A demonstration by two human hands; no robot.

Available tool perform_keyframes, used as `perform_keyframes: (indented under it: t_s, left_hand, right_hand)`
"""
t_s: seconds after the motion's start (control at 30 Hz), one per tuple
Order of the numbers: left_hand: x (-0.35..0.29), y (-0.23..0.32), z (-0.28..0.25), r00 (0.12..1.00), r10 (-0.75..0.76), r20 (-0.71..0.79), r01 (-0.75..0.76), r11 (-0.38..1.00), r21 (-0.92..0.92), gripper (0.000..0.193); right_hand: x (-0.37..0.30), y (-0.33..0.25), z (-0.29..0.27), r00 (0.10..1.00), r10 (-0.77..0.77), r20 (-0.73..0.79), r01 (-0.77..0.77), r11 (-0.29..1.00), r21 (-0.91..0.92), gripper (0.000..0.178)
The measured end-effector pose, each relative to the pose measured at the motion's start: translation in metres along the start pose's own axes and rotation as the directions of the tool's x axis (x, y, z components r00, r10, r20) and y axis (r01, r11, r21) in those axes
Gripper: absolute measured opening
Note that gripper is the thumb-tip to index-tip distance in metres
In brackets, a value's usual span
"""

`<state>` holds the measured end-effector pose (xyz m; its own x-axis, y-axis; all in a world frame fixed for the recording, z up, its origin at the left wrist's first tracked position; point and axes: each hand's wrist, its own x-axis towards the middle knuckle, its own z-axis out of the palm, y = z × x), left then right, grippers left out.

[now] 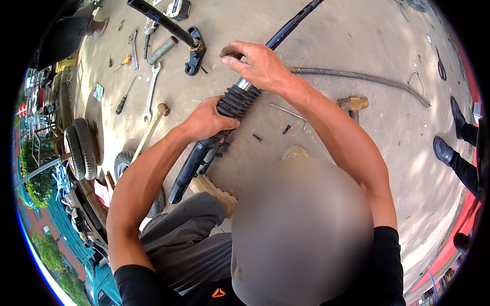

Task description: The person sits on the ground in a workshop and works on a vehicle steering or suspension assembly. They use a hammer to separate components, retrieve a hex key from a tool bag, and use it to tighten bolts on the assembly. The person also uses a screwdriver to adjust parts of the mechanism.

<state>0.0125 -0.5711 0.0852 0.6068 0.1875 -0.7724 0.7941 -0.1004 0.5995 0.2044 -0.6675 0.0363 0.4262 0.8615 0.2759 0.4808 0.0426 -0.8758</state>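
Note:
A black motorcycle fork leg [190,162] slants from my lap side up to the far right, with a ribbed rubber boot [237,104] around its middle. My left hand [210,121] is wrapped around the boot's lower end. Above the boot, a short bright section of tube [244,83] shows, and the dark upper tube [293,24] runs on beyond my right hand [258,64]. That hand lies across the tube, its fingers loosely curved past it and the thumb apart, with nothing visible between them. Its palm side is hidden. Left of it lies a black fork clamp with a stem [194,51].
Spanners [152,92], screwdrivers [121,102], a metal pipe [162,50] and a wooden-handled hammer [153,127] lie at left. To the right are a ribbed steel bar [357,75], a rusty hammer head [353,103], a hex key [288,113] and small bolts [287,129]. Another person's shoes [444,150] stand far right.

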Motion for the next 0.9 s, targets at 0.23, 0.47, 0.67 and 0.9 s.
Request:
perform_keyframes:
  t_s: [0.23, 0.47, 0.67, 0.9]
  left_hand:
    - [-0.079, -0.032, -0.064, 0.978, -0.019, -0.208, 0.105, 0.906, 0.410, 0.049]
    - [-0.113, -0.099, -0.098, 0.941, -0.040, -0.337, 0.103, 0.980, 0.170, 0.050]
    - [-0.071, -0.177, -0.103, 0.918, 0.016, -0.395, -0.079, 0.986, -0.145, 0.051]
    - [-0.037, -0.203, -0.118, 0.894, 0.109, -0.435, -0.191, 0.970, -0.151, 0.051]
  right_hand:
    - [0.028, 0.007, 0.031, 0.994, -0.020, 0.109, 0.049, 0.962, -0.267, 0.025]
    - [0.089, 0.033, 0.077, 0.936, -0.098, 0.339, 0.284, 0.779, -0.559, 0.025]
    - [0.132, 0.043, 0.115, 0.867, 0.181, 0.465, 0.194, 0.736, -0.648, 0.026]
    - [0.147, 0.074, 0.130, 0.827, 0.345, 0.444, 0.069, 0.721, -0.689, 0.038]
